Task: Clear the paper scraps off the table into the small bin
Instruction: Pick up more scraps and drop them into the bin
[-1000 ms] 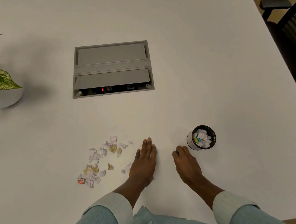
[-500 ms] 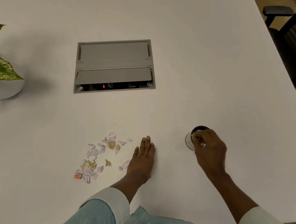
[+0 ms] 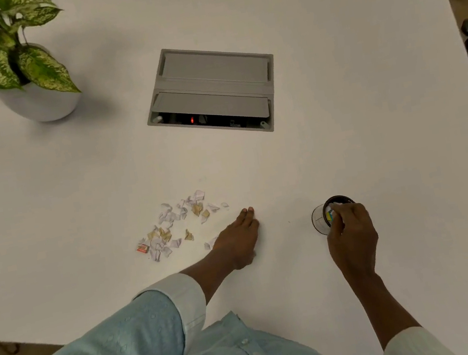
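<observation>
1. Leaves of a potted plant (image 3: pixel 8 59) fill the far left corner of the white counter (image 3: pixel 367 95), well apart from the work.
2. Paper scraps (image 3: pixel 173 227), white and yellowish with one red piece, lie scattered near the front edge, just left of the left hand.
3. Left hand (image 3: pixel 238 239) rests flat on the counter, fingers straight and pressed together, palm down; it touches or nearly covers one or two scraps at its left side.
4. Grey cable box (image 3: pixel 210 92) is set into the counter further back, its flap partly open.
5. Right hand (image 3: pixel 350 232) is over the small bin (image 3: pixel 323 218), fingertips bunched together at its mouth; whether they pinch a scrap I cannot tell. The bin already holds paper nearly to the rim.
6. Risk, in my judgement: the bin is small, light and almost full, so a push from the right hand may tip it or make scraps spill out. A quick sweep by the left hand may also scatter the light pieces or send them over the counter edge.
</observation>
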Demonstrator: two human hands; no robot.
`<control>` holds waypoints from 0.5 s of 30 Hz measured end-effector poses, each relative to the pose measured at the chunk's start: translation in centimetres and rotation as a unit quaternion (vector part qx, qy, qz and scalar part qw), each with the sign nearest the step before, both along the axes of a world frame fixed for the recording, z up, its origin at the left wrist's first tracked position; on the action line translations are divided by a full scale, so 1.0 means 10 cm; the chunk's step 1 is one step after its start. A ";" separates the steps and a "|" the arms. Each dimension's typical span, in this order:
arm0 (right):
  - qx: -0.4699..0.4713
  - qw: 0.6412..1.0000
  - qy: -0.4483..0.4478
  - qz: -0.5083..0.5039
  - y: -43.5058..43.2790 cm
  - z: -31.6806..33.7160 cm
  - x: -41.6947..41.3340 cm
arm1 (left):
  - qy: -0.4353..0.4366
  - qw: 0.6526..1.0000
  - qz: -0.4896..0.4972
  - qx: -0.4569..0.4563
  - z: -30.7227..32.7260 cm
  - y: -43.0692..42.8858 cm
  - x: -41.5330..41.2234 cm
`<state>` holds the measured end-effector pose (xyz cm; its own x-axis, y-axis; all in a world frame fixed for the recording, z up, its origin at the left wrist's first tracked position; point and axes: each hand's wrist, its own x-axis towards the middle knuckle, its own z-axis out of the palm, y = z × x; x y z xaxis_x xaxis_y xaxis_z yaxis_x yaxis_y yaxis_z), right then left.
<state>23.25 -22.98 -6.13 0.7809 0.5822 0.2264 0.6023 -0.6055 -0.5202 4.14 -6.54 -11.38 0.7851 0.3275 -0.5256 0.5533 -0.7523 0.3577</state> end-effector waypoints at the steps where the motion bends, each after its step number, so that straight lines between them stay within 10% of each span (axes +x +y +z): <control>1: 0.010 1.000 -0.002 0.018 0.01 0.00 -0.09 | -0.013 1.000 0.017 -0.012 0.02 0.01 -0.06; 8: -0.049 0.979 0.121 0.158 0.14 -0.14 -0.86 | -0.187 0.965 0.176 0.062 0.08 -0.05 -0.93; 15: -0.276 0.889 0.218 0.294 0.43 -0.31 -1.56 | -0.157 0.938 0.281 0.126 0.04 0.07 -1.79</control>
